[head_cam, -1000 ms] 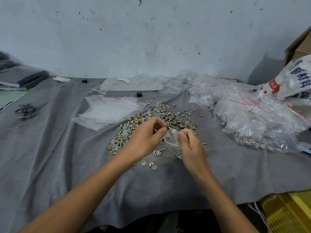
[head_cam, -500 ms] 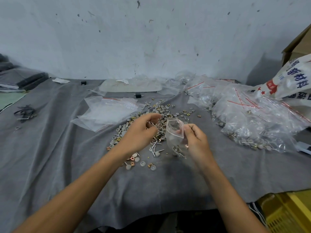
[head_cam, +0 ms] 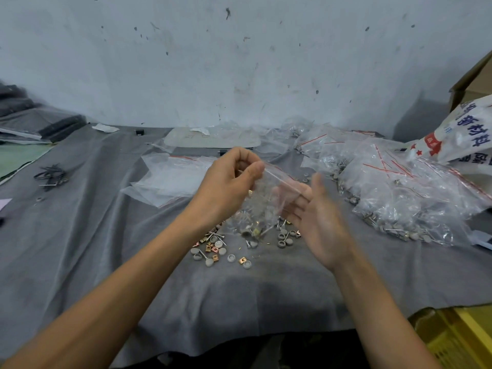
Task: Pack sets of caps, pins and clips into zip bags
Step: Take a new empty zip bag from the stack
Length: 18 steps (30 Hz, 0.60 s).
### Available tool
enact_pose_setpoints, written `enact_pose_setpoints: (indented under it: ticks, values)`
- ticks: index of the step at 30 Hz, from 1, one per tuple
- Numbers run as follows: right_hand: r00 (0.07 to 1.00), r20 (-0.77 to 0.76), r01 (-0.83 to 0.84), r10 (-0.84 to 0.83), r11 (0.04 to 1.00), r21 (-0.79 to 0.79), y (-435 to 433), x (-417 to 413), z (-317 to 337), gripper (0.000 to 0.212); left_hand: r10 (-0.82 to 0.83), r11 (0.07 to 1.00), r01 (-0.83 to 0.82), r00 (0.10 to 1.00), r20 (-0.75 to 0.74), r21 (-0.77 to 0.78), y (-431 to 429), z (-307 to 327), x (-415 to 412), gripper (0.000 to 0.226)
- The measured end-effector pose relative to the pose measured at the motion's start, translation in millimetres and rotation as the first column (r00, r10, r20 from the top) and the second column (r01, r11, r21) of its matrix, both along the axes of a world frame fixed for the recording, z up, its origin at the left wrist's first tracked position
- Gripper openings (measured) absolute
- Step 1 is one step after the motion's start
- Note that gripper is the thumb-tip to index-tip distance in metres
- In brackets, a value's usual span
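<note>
Head view showed the grey cloth (head_cam: 80, 249) spread over the table, with a heap of filled bags (head_cam: 399, 198) on my right and a flat stack of empty bags (head_cam: 170, 177) further back on my left. My left hand (head_cam: 226, 187) was up above the cloth, thumb and forefinger pinching the top edge of the bag (head_cam: 266, 203), which hung below the pinch with a set of parts sunk into its bottom. My right hand (head_cam: 322, 222) was blurred, its fingers nearly straight and grasping nothing, and they seemed to touch the bag's far side. Under the bag lay the loose parts (head_cam: 221, 249): grey caps (head_cam: 209, 261), thin pins (head_cam: 217, 235) and coppery clips (head_cam: 242, 260), scattered on the cloth. I judged the bag light but bottom-heavy. Its film looked thin, soft and slick, so it would sag and swing from a single corner, and the pins might prick through if I squeezed it. The best hold seemed to be the stiffer zip strip at the mouth, pinched near both ends, so the seal could be pressed closed along its length without spilling.
</note>
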State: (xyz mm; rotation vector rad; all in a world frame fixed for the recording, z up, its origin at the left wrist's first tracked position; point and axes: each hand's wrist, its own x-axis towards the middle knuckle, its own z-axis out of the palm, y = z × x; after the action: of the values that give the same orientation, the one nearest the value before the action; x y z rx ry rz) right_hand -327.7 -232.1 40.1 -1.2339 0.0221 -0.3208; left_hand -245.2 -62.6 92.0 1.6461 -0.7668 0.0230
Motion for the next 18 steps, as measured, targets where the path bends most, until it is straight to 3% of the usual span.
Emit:
enact_pose_setpoints:
  ticks: [4, 6, 11, 18]
  values:
    - [0.984, 0.110, 0.160, -0.140, 0.966, -0.204, 6, 2, 10, 0.018, 0.029, 0.999, -0.030, 1.000, -0.009, -0.033, 11, 8, 1, 0.003]
    - [0.976, 0.147, 0.196, -0.163, 0.948, -0.253, 6, 4, 18, 0.005, -0.002, 0.998, -0.004, 0.996, -0.085, -0.069, 15, 8, 4, 0.009]
    - [0.971, 0.186, 0.213, -0.152, 0.901, -0.378, 4, 8, 35, 0.008, -0.089, 0.991, 0.060, 0.965, -0.247, -0.122, 23, 3, 8, 0.012]
    - [0.981, 0.148, 0.177, -0.121, 0.871, -0.459, -2, 5, 45, 0.011, -0.058, 0.987, 0.021, 0.971, -0.233, -0.161, 24, -2, 8, 0.008]
